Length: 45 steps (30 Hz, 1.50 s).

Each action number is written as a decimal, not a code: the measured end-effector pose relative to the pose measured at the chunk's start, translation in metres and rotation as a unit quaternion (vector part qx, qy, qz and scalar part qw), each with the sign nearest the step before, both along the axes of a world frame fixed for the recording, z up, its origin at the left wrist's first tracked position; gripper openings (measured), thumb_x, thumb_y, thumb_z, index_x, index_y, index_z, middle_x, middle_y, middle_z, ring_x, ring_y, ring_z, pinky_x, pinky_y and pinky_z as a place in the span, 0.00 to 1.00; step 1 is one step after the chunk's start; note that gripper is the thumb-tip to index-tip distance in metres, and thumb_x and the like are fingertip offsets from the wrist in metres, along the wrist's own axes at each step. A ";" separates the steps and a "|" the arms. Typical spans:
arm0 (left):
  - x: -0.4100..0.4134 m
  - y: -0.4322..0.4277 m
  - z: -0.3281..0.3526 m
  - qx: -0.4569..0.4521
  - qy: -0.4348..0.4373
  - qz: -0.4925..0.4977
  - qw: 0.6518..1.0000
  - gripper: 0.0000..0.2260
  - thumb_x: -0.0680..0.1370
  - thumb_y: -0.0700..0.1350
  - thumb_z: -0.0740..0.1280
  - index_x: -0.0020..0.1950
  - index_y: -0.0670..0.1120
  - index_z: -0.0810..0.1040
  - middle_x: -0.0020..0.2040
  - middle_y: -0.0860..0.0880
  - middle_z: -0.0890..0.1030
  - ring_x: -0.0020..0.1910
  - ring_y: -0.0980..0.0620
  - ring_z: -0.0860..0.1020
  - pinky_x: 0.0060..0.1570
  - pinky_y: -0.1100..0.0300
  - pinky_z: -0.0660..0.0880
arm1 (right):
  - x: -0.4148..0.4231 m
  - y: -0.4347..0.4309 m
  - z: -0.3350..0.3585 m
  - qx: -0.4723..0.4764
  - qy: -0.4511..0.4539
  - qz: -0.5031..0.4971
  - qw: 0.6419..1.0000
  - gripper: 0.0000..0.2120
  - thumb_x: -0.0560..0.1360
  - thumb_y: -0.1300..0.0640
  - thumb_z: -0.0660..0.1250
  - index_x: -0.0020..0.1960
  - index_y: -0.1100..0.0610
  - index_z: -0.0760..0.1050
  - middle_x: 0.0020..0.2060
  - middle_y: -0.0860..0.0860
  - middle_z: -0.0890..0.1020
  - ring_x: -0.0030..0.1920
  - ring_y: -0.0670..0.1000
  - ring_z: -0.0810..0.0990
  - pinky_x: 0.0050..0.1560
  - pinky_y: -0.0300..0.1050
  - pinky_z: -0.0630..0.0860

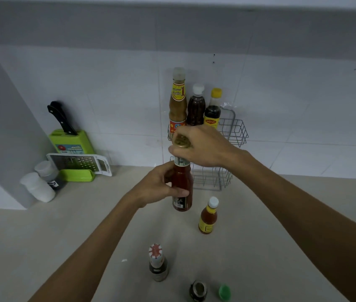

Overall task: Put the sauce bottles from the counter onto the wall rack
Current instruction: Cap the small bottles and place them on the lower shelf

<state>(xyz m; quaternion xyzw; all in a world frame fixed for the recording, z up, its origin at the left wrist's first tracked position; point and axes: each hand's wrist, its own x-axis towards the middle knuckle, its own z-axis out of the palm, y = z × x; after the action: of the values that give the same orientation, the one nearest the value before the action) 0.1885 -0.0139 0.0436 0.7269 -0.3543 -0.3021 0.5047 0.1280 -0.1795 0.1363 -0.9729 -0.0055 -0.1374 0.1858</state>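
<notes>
Tiled wall (107, 94) above beige surface (63, 236); wall rack (235, 129) centre-right of frame; red sauce bottle (182, 179) upright at centre, long axis vertical, rack directly behind it; left grip (157, 186) clamped round its body, right grip (203, 147) round its cap, nearer the rack

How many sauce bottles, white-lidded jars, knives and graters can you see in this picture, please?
Sauce bottles: 7
White-lidded jars: 2
Knives: 1
Graters: 1
Total: 11
The green-topped item at the bottom edge is too unclear to count.
</notes>
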 end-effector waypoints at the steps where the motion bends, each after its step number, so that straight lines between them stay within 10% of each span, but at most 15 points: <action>1: 0.002 -0.004 -0.003 -0.007 -0.021 0.032 0.999 0.27 0.67 0.41 0.80 0.63 0.51 0.77 0.56 0.53 0.84 0.58 0.54 0.81 0.62 0.49 0.76 | 0.001 0.001 -0.007 0.033 -0.012 -0.032 0.999 0.18 0.69 0.35 0.65 0.51 0.45 0.71 0.42 0.43 0.81 0.41 0.47 0.80 0.36 0.44 0.75; 8: 0.017 -0.027 -0.033 0.000 -0.156 0.147 0.977 0.25 0.61 0.54 0.82 0.56 0.57 0.79 0.49 0.59 0.83 0.49 0.64 0.80 0.46 0.76 0.74 | 0.013 -0.001 -0.059 0.218 0.020 -0.126 0.968 0.19 0.68 0.45 0.75 0.53 0.50 0.74 0.46 0.47 0.82 0.40 0.49 0.82 0.46 0.51 0.82; 13: 0.048 -0.028 -0.049 0.060 -0.128 0.082 0.987 0.28 0.67 0.43 0.80 0.66 0.51 0.77 0.58 0.54 0.83 0.58 0.57 0.80 0.58 0.59 0.78 | 0.020 -0.007 -0.086 0.210 0.005 -0.132 0.969 0.21 0.69 0.48 0.76 0.59 0.51 0.77 0.51 0.48 0.83 0.50 0.49 0.80 0.49 0.41 0.74; 20: 0.087 -0.038 -0.063 0.129 -0.124 0.087 0.980 0.37 0.69 0.23 0.58 0.76 0.48 0.68 0.73 0.48 0.73 0.71 0.50 0.71 0.62 0.66 0.67 | 0.040 -0.014 -0.129 0.282 -0.061 -0.143 0.947 0.18 0.71 0.55 0.76 0.58 0.50 0.76 0.46 0.45 0.84 0.44 0.38 0.80 0.45 0.30 0.73; 38: 0.104 -0.065 -0.104 0.205 -0.075 0.117 0.969 0.30 0.78 0.30 0.58 0.78 0.50 0.61 0.76 0.42 0.66 0.74 0.43 0.65 0.68 0.58 0.64 | 0.108 -0.050 -0.174 0.258 0.076 -0.193 0.944 0.25 0.73 0.45 0.73 0.64 0.54 0.72 0.55 0.54 0.84 0.55 0.57 0.82 0.57 0.55 0.78; 45: 0.104 -0.065 -0.103 0.208 -0.048 0.112 0.971 0.32 0.77 0.30 0.56 0.79 0.48 0.58 0.77 0.42 0.65 0.75 0.43 0.64 0.71 0.54 0.63 | 0.125 -0.048 -0.173 0.226 0.108 -0.168 0.953 0.26 0.75 0.43 0.70 0.65 0.56 0.69 0.52 0.56 0.84 0.53 0.57 0.82 0.51 0.45 0.76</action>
<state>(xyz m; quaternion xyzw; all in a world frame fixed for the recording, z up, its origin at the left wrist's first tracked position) 0.2923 -0.0786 -0.0599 0.8646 -0.2239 -0.2757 0.3555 0.2526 -0.2275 -0.0363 -0.9014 0.2094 -0.0589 0.3744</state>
